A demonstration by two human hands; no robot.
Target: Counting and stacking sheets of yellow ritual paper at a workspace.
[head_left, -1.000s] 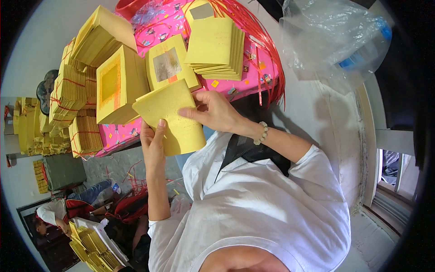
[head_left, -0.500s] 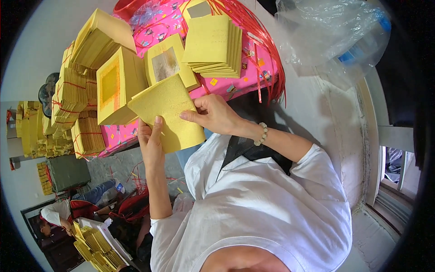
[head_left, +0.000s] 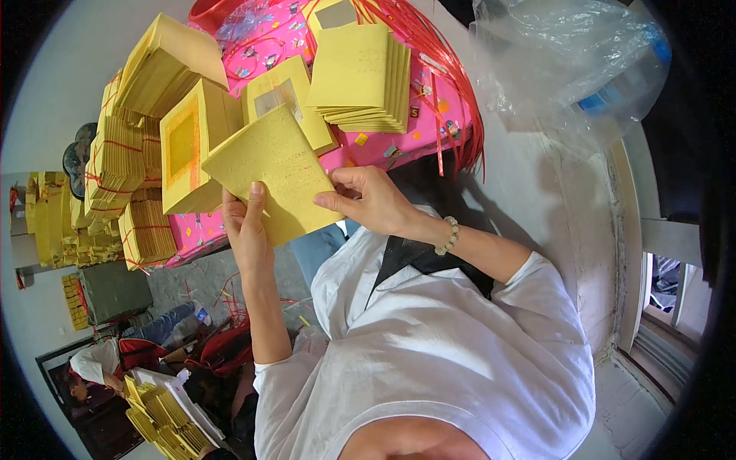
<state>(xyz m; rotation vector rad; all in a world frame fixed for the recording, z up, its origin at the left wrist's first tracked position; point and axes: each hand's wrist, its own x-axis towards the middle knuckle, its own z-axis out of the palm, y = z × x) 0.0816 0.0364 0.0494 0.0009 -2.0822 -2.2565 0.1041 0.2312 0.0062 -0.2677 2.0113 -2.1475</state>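
Note:
A thin pack of plain yellow paper sheets (head_left: 270, 172) is held up in front of me, tilted, above the edge of a table with a pink patterned cover (head_left: 383, 146). My left hand (head_left: 247, 230) grips its lower left edge, fingers behind and thumb on the face. On the lower right edge, my right hand (head_left: 368, 199) pinches the pack; a bead bracelet is on that wrist. Just behind the sheets lies a yellow sheet with a silver square (head_left: 285, 96).
A fanned stack of yellow sheets (head_left: 366, 77) lies on the pink cover beside loose red strings (head_left: 452, 92). Tied yellow bundles (head_left: 123, 169) pile up at left. A clear plastic bag (head_left: 567, 61) sits at upper right. Another person (head_left: 115, 356) crouches on the floor by more yellow stacks.
The pack has risen and shifted slightly left in my hands. My left hand slid up along its edge; my right hand keeps its pinch.

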